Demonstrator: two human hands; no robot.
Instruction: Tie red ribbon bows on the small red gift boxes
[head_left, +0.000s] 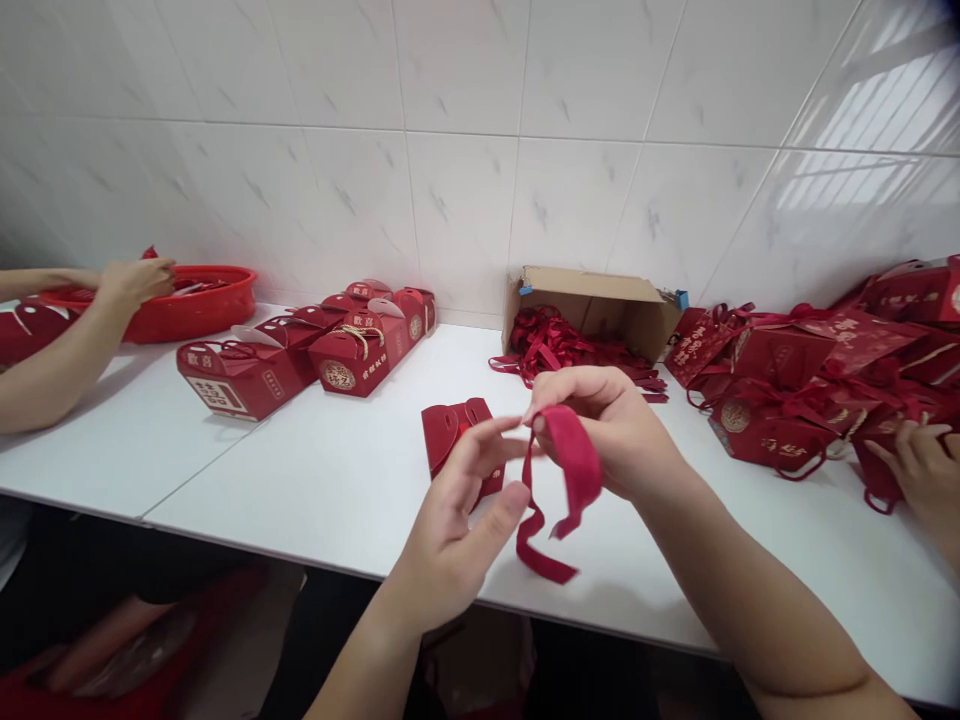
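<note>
Between thumb and fingers, my right hand pinches a dark red ribbon, which loops over and hangs down with its loose ends above the table. My left hand is beside it, thumb and fingers spread, fingertips close to the pinched part of the ribbon; whether they touch it I cannot tell. Behind my left hand, a small red gift box stands on the table, partly hidden by my fingers.
An open cardboard box spills red ribbons by the tiled wall. Finished-looking red boxes stand in rows at left, near a red basin and another person's hands. Red boxes pile at right, touched by another hand.
</note>
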